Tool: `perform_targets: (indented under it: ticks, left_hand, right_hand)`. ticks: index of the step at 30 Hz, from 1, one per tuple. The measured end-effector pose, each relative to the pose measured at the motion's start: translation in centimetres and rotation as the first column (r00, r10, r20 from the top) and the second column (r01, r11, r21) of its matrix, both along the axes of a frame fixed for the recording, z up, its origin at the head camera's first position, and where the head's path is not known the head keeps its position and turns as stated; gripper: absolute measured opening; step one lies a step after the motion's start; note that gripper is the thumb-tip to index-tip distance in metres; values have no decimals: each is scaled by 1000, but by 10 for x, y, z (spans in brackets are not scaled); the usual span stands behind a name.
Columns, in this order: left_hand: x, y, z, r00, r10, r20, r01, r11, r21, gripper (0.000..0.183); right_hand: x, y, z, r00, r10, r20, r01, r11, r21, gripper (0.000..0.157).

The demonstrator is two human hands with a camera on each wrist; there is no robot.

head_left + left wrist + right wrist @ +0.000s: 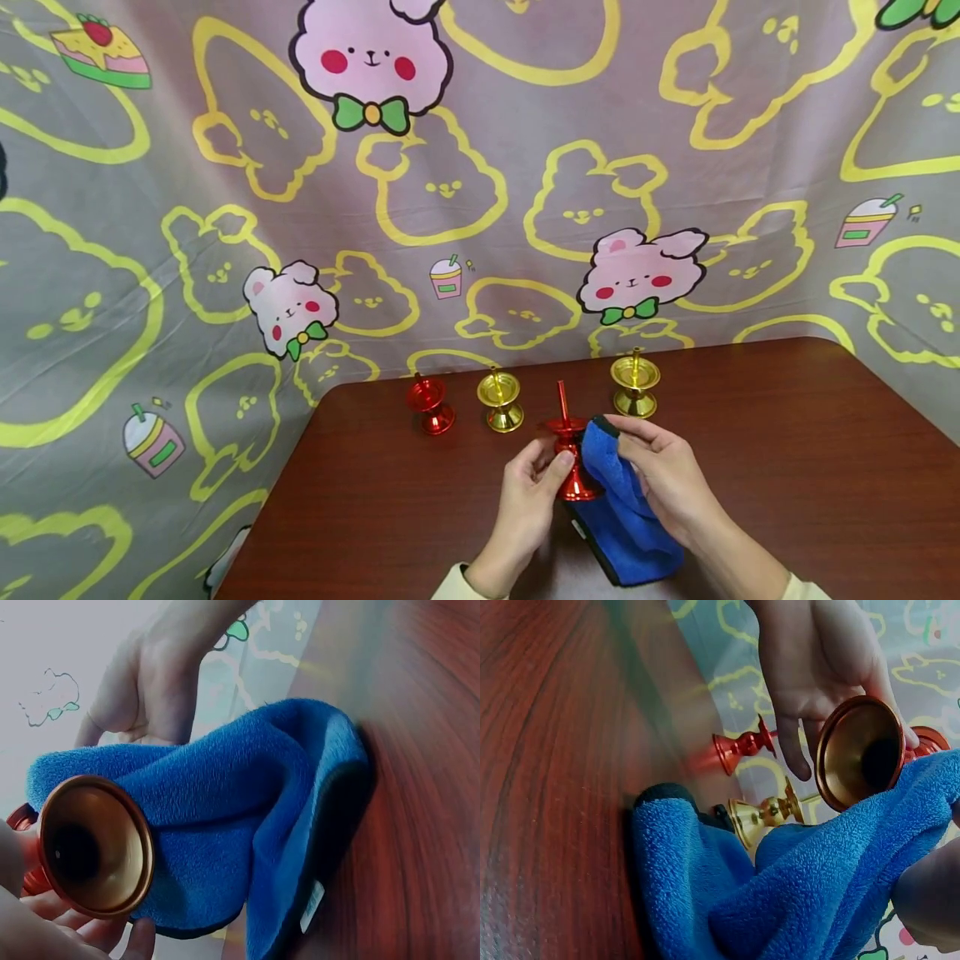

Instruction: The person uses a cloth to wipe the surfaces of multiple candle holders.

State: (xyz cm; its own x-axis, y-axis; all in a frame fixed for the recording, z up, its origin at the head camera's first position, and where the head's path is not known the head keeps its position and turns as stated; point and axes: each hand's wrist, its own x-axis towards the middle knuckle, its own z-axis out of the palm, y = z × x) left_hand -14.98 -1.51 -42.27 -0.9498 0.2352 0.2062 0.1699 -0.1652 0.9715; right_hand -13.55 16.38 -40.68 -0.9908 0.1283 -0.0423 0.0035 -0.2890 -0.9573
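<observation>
My left hand (523, 493) grips a shiny red candle holder (577, 485) by its stem, thumb across the front. It is raised off the table and nearly upright, its thin tube pointing up. In the left wrist view its hollow, gold-toned base (129, 851) faces the camera. With my right hand (675, 477) I hold a blue cloth (630, 542) with black edging against the right side of the holder. The cloth covers part of the dish and stem and hangs down toward the table. Some of my right fingers are hidden behind it.
Along the back of the brown wooden table (787, 450) stand another red candle holder (435, 418), a gold one (504, 417) beside it, and a second gold one (636, 403) farther right. A patterned cloth backdrop (510, 183) hangs behind the table.
</observation>
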Motion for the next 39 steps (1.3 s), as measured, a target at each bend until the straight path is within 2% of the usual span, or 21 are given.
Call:
perform_targets:
  ticks: [4,9,13,17,22,26,29,32,36,38,39]
  left_hand:
    - [1,-2,0,999,41,-34,-43,996,-80,30]
    - [3,-1,1,994,58,-89,-67,993,-99,31]
    - [4,1,2,987,84,-136,-99,989,-110,29]
    - [3,2,2,978,119,-172,-142,981,-130,27]
    - [1,1,4,972,134,-194,-167,972,-165,26]
    - [-2,-2,4,978,124,-166,-152,973,-173,25]
    - [-4,-5,5,984,128,-125,-147,976,-161,27]
    - [-6,-7,6,986,142,-89,-154,978,-143,29]
    - [-7,-9,7,987,152,-53,-157,982,-107,30]
    - [-7,-9,7,988,153,-38,-155,984,-87,30]
    - [-7,-10,7,988,150,-31,-152,985,-78,31]
  right_hand:
    - [1,-4,0,1000,-4,23,4,1000,16,37]
    - [3,-10,1,999,-1,45,1,1000,-2,43]
    - [4,-16,2,994,-59,95,57,998,20,31]
    - [7,-21,2,988,-116,101,108,991,80,24]
    - [11,-25,1,988,-151,22,144,968,206,32]
    - [15,-27,-2,985,-117,-128,157,915,372,28]
    - [19,-28,-7,962,-79,-260,202,849,488,26]
    - [24,-32,-11,914,-51,-403,280,798,533,28]
    - [26,-37,-14,826,-28,-562,382,762,523,34]
    - [27,-39,-15,798,-20,-602,410,751,518,37]
    - [27,-40,-15,794,-17,-607,411,751,517,38]
